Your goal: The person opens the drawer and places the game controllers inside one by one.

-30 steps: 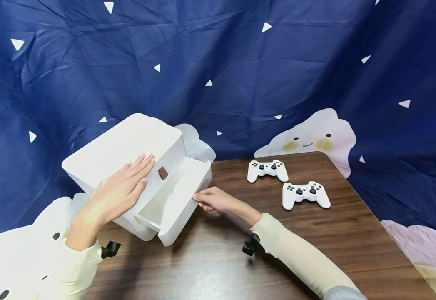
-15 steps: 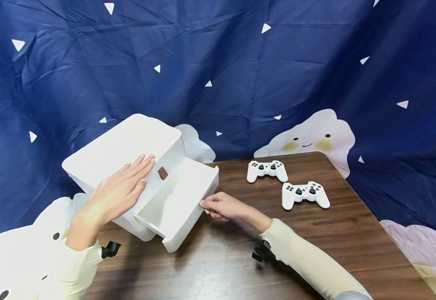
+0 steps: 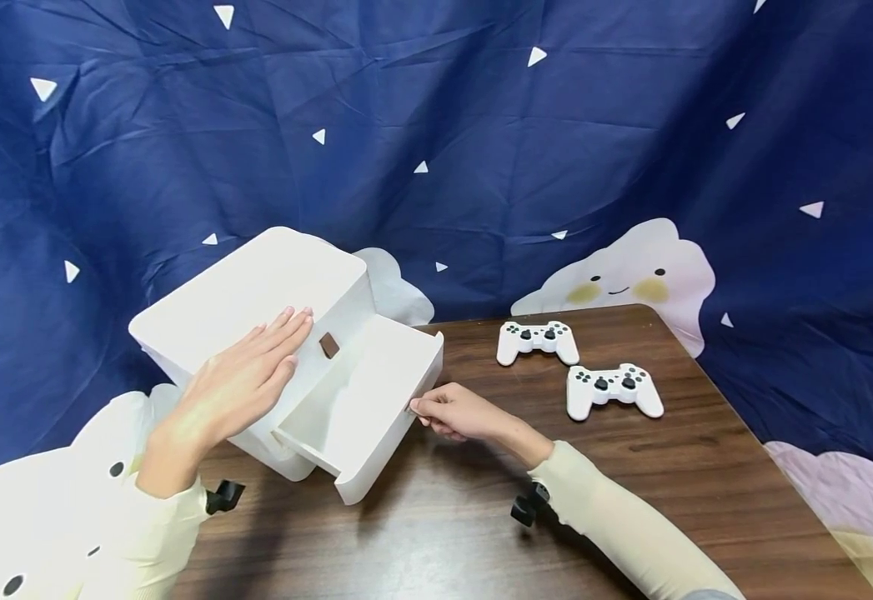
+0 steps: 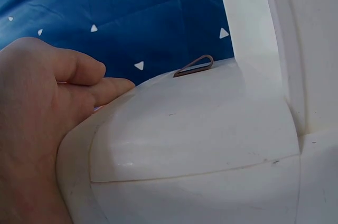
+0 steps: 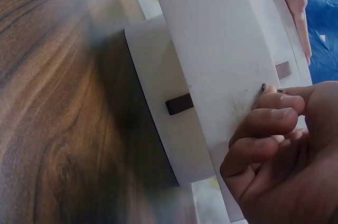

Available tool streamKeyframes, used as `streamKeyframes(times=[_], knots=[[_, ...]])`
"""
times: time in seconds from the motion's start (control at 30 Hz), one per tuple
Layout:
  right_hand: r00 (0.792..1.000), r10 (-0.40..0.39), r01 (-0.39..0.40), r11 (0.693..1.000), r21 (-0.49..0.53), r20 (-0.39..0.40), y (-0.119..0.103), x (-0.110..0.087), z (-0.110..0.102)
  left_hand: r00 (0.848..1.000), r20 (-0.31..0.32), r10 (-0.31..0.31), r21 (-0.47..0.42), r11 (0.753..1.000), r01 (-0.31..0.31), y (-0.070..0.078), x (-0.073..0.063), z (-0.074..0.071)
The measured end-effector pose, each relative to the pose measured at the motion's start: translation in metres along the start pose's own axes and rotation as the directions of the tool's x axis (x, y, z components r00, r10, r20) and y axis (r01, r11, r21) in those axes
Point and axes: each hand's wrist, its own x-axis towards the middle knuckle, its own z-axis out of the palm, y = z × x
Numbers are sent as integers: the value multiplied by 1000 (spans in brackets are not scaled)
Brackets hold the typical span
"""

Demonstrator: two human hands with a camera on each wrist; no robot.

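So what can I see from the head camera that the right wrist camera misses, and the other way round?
Only the head view shows the two white game controllers and the inside of the open drawer.

Only the right wrist view shows the lower brown pull tab, below that drawer.

Both show the white cabinet, its upper brown pull tab, the left hand, the right hand gripping at the drawer's front, the wooden table and the blue backdrop.

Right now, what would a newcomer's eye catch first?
Probably the open drawer of the white cabinet, left of centre in the head view, the right hand gripping its front, the left hand on the cabinet's top. Next, two white game controllers on the brown table, farther right.
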Motion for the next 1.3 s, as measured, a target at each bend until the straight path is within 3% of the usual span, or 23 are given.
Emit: streamKeyframes(times=[0.33,0.63,0.83,1.03,1.13,1.23,1.3], knots=[[999,13,-14,1000,-12,-36,1,0,-5,1000,-5,-5,-11,1000,5,-1,0,-1],[1000,-15,14,996,-94,-7,8,-9,-20,1000,-11,-2,0,1000,2,0,-2,0],[994,-96,91,991,-100,-47,20,-32,-62,1000,-19,1,-1,1000,-1,2,-1,0],[976,-190,177,977,-116,-103,39,-68,-115,1000,-11,-2,8,1000,2,2,-1,1],[962,-205,162,960,-229,-179,49,-88,-140,1000,-11,-3,9,1000,3,2,-2,1],[942,-195,98,937,-336,-271,58,-110,-163,1000,-15,-3,12,1000,3,1,-1,1],[929,-193,81,938,-337,-316,65,-125,-177,1000,-21,0,15,1000,0,1,-1,1]])
